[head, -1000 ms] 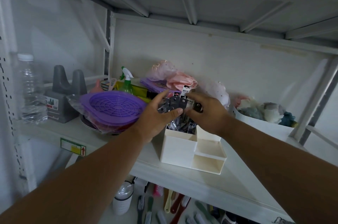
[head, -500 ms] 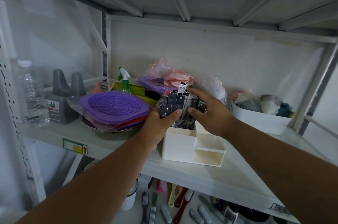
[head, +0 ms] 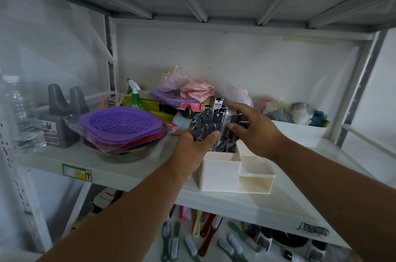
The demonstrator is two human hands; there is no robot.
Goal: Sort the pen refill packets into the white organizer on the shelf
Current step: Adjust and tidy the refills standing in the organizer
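Observation:
A white organizer (head: 220, 174) with stepped compartments stands on the white shelf (head: 137, 171). Several pen refill packets (head: 216, 122) with dark header cards stand bunched upright in its tall back compartment. My left hand (head: 192, 150) grips the left side of the bunch, thumb across the front of the dark cards. My right hand (head: 255, 129) pinches a packet at the right side of the bunch between thumb and fingers. The packets' lower ends are hidden inside the compartment.
Left of the organizer a metal bowl (head: 120, 154) holds purple mesh lids (head: 120, 124). A grey holder (head: 62, 116), a water bottle (head: 19, 111) and a spray bottle (head: 134, 94) stand further left. A white bin (head: 300, 133) of soft items is at the right. Brushes (head: 192, 238) lie on the shelf below.
Both hands stay on the packet bunch. The packets have settled more upright in the back compartment. My right hand has drawn a little to the right side of the bunch.

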